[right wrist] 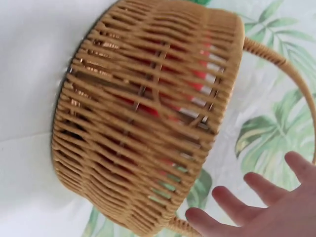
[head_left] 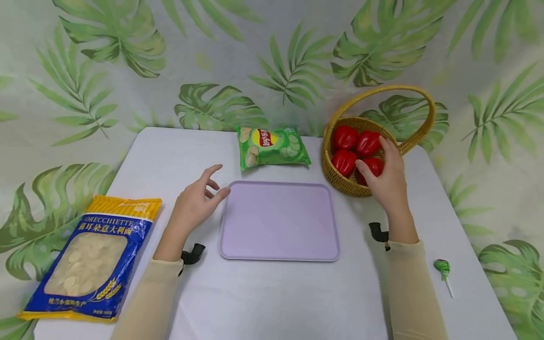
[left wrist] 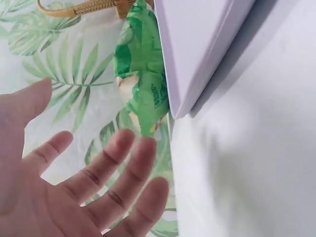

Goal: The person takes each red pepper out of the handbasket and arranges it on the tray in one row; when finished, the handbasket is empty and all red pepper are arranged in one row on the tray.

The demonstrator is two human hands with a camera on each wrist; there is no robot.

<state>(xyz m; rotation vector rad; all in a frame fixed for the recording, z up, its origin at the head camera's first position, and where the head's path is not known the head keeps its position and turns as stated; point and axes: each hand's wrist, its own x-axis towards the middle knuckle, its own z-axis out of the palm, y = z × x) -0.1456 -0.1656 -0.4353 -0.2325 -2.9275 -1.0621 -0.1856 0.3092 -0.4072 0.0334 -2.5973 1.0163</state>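
Note:
My right hand (head_left: 387, 179) is over the near right rim of a wicker basket (head_left: 346, 185), thumb and fingers spread above one of the glossy red, lobed bell peppers (head_left: 374, 166). In the right wrist view its fingers (right wrist: 237, 207) reach past the basket's rim with nothing gripped. Several more red peppers (head_left: 345, 138) lie inside. My left hand (head_left: 197, 198) hovers with loosely bent fingers by the left corner of a lilac tray (head_left: 280, 222); its thumb tip overlaps the tray's edge in the head view. The left palm (left wrist: 29, 202) holds nothing.
A green bag of potato chips (head_left: 274, 146) lies behind the tray. A blue and yellow bag of orecchiette pasta (head_left: 85, 259) is at the left table edge. A green-wrapped lollipop (head_left: 443, 269) lies right of the right forearm. The basket's tall handle (head_left: 430, 113) arches over its back.

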